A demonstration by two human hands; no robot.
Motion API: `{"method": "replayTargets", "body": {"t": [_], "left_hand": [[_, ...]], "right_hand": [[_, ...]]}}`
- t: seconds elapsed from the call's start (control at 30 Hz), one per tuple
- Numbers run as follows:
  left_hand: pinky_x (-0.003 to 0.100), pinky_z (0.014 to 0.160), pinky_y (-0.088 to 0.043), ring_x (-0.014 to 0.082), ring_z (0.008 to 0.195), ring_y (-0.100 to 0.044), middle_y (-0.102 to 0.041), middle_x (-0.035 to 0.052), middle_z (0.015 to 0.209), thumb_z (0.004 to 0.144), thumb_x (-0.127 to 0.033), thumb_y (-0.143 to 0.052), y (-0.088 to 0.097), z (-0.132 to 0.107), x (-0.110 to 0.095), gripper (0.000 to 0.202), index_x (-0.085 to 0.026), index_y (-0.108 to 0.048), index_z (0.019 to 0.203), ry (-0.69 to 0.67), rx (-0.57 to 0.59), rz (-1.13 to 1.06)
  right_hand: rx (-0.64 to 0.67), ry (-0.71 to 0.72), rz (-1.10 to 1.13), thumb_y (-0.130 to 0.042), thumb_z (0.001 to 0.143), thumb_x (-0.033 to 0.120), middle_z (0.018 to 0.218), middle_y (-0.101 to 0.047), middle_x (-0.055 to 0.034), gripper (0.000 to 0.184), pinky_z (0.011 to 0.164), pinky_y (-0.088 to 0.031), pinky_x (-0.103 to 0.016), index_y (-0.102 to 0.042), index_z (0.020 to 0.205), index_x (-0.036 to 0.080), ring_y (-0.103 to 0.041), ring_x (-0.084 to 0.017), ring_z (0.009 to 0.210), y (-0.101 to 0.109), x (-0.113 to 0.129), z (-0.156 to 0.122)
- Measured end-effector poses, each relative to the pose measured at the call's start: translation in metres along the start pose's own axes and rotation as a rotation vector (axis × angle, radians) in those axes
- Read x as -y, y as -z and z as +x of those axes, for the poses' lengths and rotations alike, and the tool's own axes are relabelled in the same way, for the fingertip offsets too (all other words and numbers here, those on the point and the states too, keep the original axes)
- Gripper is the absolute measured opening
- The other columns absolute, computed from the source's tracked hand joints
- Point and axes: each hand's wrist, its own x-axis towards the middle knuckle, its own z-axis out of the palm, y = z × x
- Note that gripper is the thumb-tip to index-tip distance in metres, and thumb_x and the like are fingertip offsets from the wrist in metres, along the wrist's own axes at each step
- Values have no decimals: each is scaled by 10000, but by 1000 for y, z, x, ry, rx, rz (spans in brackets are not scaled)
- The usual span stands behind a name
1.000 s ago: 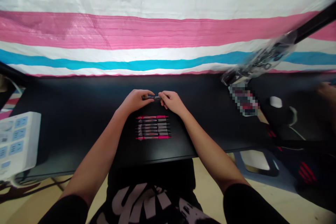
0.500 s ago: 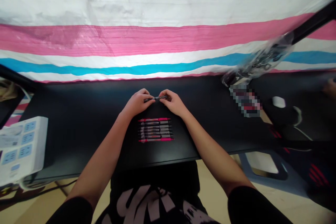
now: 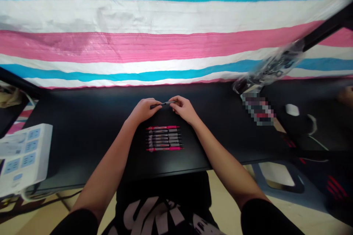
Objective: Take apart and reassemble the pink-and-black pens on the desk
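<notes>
Between my two hands a dark pen (image 3: 167, 103) with a grey grip lies sideways, just above or on the black tabletop; I cannot tell which. My left hand (image 3: 145, 109) pinches its left end between thumb and fingers. The other end is pinched by my right hand (image 3: 183, 108). Nearer to my body, a stack-like row of several pens (image 3: 164, 138) lies side by side on the table. The pens at the row's top and bottom are pink-red, and those between are grey and dark.
At the left stands a white power strip box (image 3: 41, 150) with cables below. A striped sheet (image 3: 176, 47) hangs behind the black table (image 3: 215, 143). To the right are a plastic-wrapped pole (image 3: 275, 66), a white mouse (image 3: 292, 109) and another person's hand (image 3: 346, 95).
The pen's grey grip shows more plainly between my hands, and my right fingers have shifted slightly toward its end. The whole view has tilted up a little.
</notes>
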Motion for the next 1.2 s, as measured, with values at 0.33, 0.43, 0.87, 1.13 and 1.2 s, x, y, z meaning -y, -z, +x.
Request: {"method": "replayTargets", "body": {"t": [0.33,0.43,0.87,1.13,1.2], "left_hand": [[277,673,-460,141,650,-591,-697,28,830,963,-225,-550,-3,-1,0,236,-183,-739,1100,21,-78,-21],[276,663,-453,144,635,-581,-668,12,762,948,-296,-618,-3,-1,2,198,-175,-723,1065,47,-77,-16],[275,631,-429,147,619,-586,-679,4,722,943,-307,-625,-1,0,2,148,-196,-721,964,75,-59,-9],[270,642,-431,146,627,-587,-666,-1,717,957,-309,-606,-1,0,2,176,-196,-723,1023,83,-57,-5],[269,638,-428,144,627,-587,-663,0,720,956,-302,-602,-1,0,2,172,-194,-723,1011,79,-59,-8]], "right_hand": [[-67,-140,548,-817,783,429,952,-770,-31,368,558,-535,-211,-571,972,231,-785,-204,834,-1,6,0],[-66,-152,575,-771,825,446,960,-796,-58,376,532,-544,-218,-504,1001,249,-797,-232,862,0,6,0],[-32,-115,497,-702,875,530,1019,-790,-53,404,671,-609,-295,-428,1021,272,-788,-239,967,-4,3,0],[-50,-91,540,-696,884,493,1006,-790,-17,387,695,-584,-267,-419,1049,279,-781,-177,867,-2,-1,2],[-64,-80,505,-681,894,514,997,-783,-11,388,680,-573,-256,-413,1051,282,-770,-164,835,-2,-1,3]]}}
